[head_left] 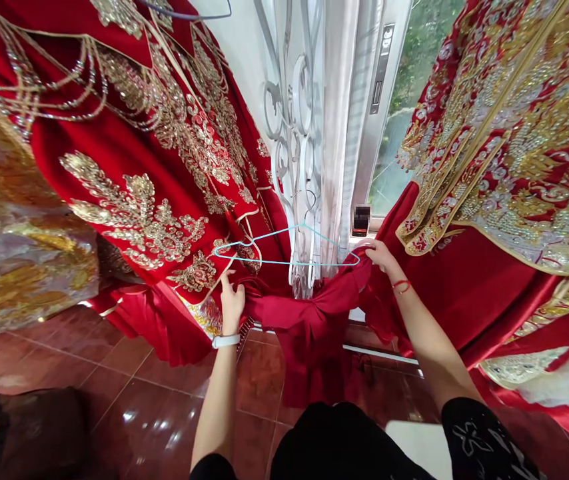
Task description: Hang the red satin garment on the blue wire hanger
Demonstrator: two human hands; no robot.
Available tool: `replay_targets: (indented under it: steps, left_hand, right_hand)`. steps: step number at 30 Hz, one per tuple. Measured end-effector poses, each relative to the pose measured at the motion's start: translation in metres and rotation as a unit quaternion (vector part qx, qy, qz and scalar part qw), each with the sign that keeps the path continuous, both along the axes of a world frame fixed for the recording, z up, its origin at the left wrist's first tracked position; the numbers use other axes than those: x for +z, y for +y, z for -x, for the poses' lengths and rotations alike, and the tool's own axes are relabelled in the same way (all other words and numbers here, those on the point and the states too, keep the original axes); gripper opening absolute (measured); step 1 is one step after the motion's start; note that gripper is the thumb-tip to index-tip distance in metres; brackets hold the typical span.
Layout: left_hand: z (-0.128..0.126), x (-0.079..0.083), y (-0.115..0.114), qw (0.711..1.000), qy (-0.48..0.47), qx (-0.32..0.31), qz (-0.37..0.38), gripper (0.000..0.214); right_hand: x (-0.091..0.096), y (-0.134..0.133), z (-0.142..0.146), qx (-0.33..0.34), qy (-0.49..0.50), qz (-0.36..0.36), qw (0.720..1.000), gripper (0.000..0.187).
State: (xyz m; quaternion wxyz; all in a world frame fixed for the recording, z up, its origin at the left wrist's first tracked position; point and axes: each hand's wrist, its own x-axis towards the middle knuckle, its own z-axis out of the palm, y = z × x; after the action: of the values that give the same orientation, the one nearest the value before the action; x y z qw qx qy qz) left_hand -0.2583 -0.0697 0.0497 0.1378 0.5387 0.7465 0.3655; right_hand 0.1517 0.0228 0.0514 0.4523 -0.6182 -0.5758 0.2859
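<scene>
Between my hands hangs a plain dark red dress (309,320), its upper edge stretched wide and its lower part falling toward the floor. My left hand (232,303) is closed on the dress's left end, beside a gold-embroidered red garment. At the other end, my right hand (383,259) pinches the fabric near the hanger's right tip. A light blue hanger (284,263) hangs by its hook on the white scrolled metalwork, just above and behind the dress. Its right end touches or overlaps the dress cloth; whether it is inside the dress I cannot tell.
Red garments with gold beading (164,133) hang at the left. Another heavily embroidered red and gold garment (514,147) hangs at the right. White scrolled metalwork (294,127) and a window frame (379,87) stand ahead. A dark bag (24,433) lies on the tiled floor (154,413).
</scene>
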Motion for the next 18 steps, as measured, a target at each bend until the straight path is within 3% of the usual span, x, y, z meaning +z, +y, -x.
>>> replay_targets:
  steps: [3, 6, 11, 13, 18]
  left_hand:
    - [-0.006, -0.005, -0.004, 0.995, 0.066, -0.068, 0.017, 0.037]
    - [-0.007, -0.003, -0.003, 0.978, 0.169, -0.100, 0.072, 0.032]
    - [-0.003, -0.008, 0.000, 0.913, 0.331, -0.099, 0.216, 0.030]
    - [0.000, -0.017, 0.000, 0.904, 0.335, -0.117, 0.238, 0.025]
    - [-0.001, -0.048, -0.003, 0.922, 0.260, -0.159, 0.238, 0.020]
  right_hand:
    - [-0.018, -0.010, -0.003, -0.015, 0.046, -0.004, 0.999, 0.028]
    - [-0.024, -0.017, -0.008, 0.000, 0.035, -0.014, 0.999, 0.024]
    - [-0.027, -0.025, -0.008, 0.024, 0.017, -0.014, 0.999, 0.020]
    - [-0.028, -0.028, -0.006, 0.022, 0.017, -0.012, 1.000, 0.020]
    - [-0.035, -0.037, 0.001, 0.005, 0.035, -0.029, 0.999, 0.022]
